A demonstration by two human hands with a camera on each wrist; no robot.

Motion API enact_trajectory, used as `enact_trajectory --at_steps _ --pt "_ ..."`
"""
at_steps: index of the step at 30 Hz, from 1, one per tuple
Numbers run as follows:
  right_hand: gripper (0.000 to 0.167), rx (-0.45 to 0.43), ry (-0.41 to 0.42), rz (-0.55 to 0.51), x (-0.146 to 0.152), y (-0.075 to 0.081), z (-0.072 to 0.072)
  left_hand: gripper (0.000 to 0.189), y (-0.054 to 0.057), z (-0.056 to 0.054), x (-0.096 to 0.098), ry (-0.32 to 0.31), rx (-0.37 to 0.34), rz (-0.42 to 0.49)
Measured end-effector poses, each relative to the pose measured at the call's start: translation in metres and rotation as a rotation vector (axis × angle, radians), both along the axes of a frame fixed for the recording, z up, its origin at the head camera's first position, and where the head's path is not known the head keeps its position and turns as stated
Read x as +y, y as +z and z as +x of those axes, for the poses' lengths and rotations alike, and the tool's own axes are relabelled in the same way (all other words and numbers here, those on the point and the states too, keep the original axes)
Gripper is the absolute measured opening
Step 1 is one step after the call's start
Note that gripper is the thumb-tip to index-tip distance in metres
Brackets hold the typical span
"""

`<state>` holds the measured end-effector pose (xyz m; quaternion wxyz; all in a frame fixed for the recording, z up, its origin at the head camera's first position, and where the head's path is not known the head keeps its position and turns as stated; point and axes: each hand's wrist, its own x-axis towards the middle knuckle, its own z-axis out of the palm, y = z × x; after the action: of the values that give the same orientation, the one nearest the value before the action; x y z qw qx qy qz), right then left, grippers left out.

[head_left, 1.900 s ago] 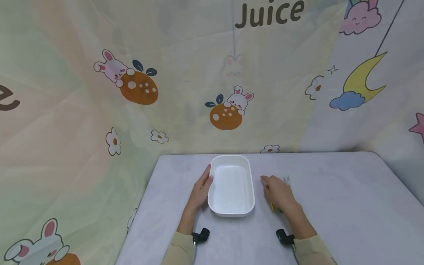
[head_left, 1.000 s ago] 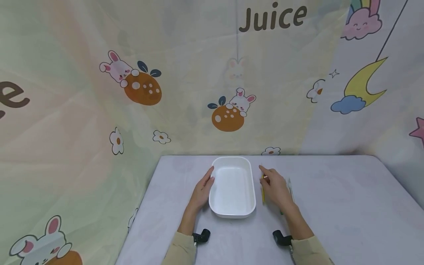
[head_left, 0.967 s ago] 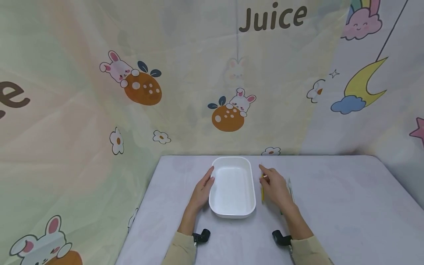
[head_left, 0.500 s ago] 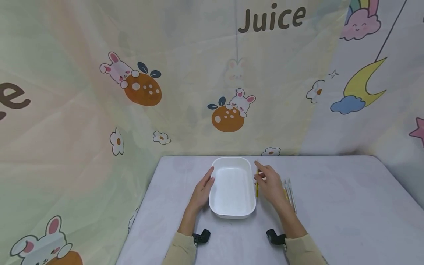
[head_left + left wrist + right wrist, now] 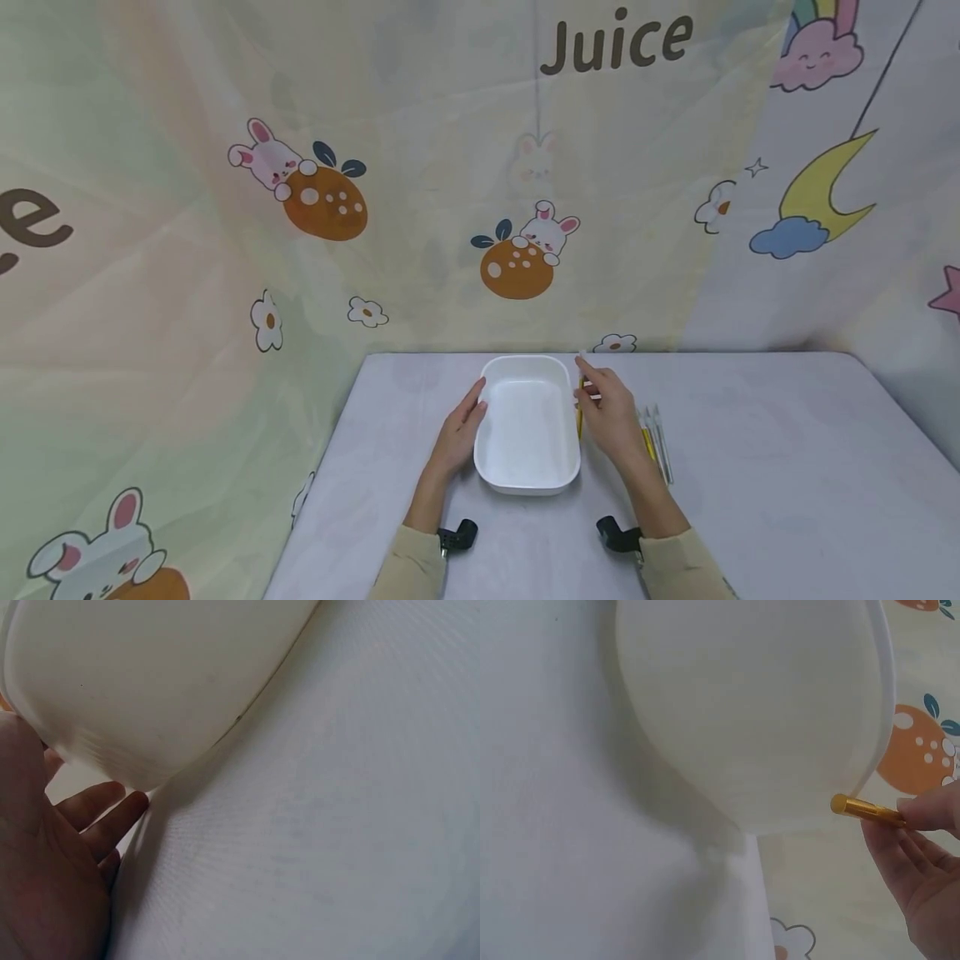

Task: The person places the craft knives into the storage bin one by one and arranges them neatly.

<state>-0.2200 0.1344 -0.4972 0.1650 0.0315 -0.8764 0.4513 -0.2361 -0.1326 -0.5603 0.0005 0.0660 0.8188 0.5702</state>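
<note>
The left hand point(image 5: 455, 432) lies with loosely straight fingers against the left side of a white tray point(image 5: 527, 478) on the worktop point(image 5: 780, 467). The right hand point(image 5: 613, 418) pinches a thin yellow stick point(image 5: 866, 811) just beside the tray's right rim. More thin sticks point(image 5: 662, 450), yellow and silver, lie farther right.

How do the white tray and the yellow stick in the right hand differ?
The white tray is broad and hollow; the yellow stick is thin and rod-like. The tray stands on the table, with the left hand against its side; the stick is pinched in the right hand. Each has one hand on it.
</note>
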Motion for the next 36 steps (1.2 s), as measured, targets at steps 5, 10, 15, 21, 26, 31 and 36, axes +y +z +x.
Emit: enact_trajectory --at_steps 5,10,15,21,26,31,36 --pt "0.063 0.037 -0.018 -0.019 -0.001 0.003 0.000 0.049 -0.001 0.000 0.000 0.007 -0.016 0.002" --pt "0.062 0.097 -0.031 -0.031 0.000 0.006 0.000 0.048 0.000 0.000 0.000 0.008 -0.018 0.009" --pt "0.061 0.130 -0.014 -0.084 -0.001 0.010 0.002 0.048 -0.001 0.000 -0.001 0.002 -0.024 0.023" --pt "0.061 0.111 0.051 -0.095 -0.011 0.007 0.003 0.047 -0.001 0.000 -0.001 0.005 -0.027 0.049" --pt "0.061 0.126 0.086 -0.106 -0.018 0.004 0.002 0.047 -0.001 0.000 -0.001 0.000 -0.018 0.060" --pt "0.062 0.092 0.093 -0.100 -0.026 0.004 0.002 0.049 -0.003 0.000 -0.002 -0.011 -0.008 0.066" --pt "0.063 0.022 0.126 -0.111 -0.035 0.002 0.002 0.047 -0.003 0.000 -0.002 -0.007 -0.001 0.065"
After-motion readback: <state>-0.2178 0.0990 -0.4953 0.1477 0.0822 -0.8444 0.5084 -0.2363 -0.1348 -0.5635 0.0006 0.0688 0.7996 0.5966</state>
